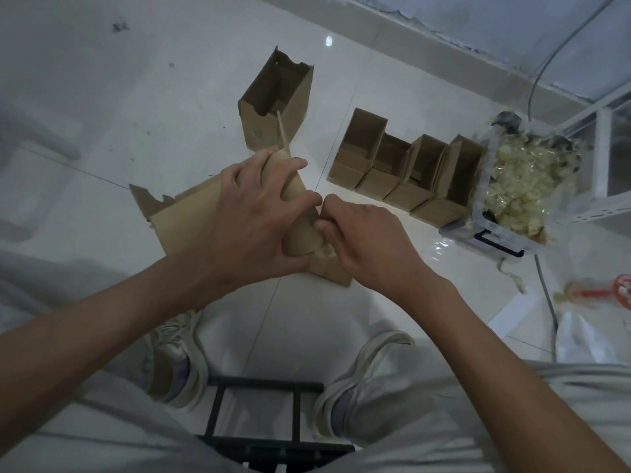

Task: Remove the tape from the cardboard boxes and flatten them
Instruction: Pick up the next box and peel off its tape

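Six cardboard boxes show: one held under two hands, one standing apart, four in a row; also one bin of tape scraps, two shoes.

Ahead of us an upright open box stood close; a row of open boxes and a tape-filled plastic bin blocked the right. Bare white floor lay open on our left.
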{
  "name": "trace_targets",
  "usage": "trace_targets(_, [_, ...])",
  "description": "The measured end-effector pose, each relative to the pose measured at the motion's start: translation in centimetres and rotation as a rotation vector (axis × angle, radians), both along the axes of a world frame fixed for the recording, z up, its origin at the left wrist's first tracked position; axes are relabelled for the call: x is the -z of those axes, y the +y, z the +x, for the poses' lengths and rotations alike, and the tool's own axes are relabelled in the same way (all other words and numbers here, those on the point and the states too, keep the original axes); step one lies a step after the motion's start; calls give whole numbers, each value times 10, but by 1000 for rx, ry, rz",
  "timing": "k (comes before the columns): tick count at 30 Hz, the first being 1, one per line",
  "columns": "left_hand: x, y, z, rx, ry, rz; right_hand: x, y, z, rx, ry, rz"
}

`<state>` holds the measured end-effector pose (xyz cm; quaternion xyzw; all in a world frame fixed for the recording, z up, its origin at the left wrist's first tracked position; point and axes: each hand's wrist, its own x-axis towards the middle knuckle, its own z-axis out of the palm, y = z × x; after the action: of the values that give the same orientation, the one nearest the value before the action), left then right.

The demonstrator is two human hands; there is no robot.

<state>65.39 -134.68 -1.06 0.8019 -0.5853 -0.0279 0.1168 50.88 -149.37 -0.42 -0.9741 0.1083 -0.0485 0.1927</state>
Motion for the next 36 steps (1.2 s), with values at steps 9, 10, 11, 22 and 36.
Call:
trace_targets(9, [-6,10,1,-58,127,-177,-18,7,-4,336,-115,1005])
trace_targets(10, [-6,11,1,-65,139,-190,-18,9,-3,358,-141,1005])
trace_targets(11, [-6,11,1,-75,157,-206,-18,9,-3,387,-172,1012])
trace_targets(22, [-4,11,6,-190,500,-329,-18,19,-3,544,-318,1336])
trace_targets(36, [-4,6,6,-448,948,-286,-25,14,-3,435,-417,1130])
